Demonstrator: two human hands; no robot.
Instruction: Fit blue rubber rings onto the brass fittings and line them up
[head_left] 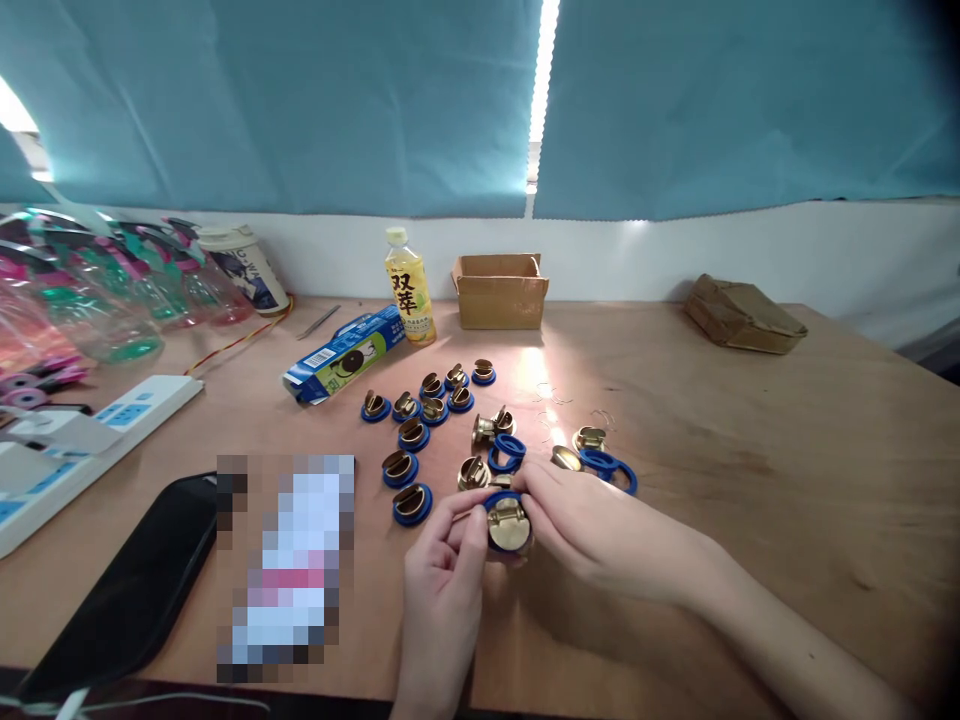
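Note:
Between my hands is a round brass fitting with a flap lid [509, 527], a blue ring around its edge. My left hand [448, 570] grips its left side with thumb and fingers. My right hand [577, 505] closes on its right side, the fingertips partly hidden. Just beyond lie loose blue rings [507, 453] and a brass fitting without a ring [474, 474]. Right of them are another brass fitting [589, 439], a brass lid piece [566, 458] and more blue rings [622, 476]. Several blue-ringed fittings [412, 434] stand to the left with flaps raised.
Thin wire rings [551, 393] lie mid-table. Farther back are a cardboard box [500, 303], a yellow drink bottle [411, 290], a blue carton [345, 357] and a brown package [742, 315]. At left are spray bottles [105, 300], a power strip [97, 450] and a black case [127, 590].

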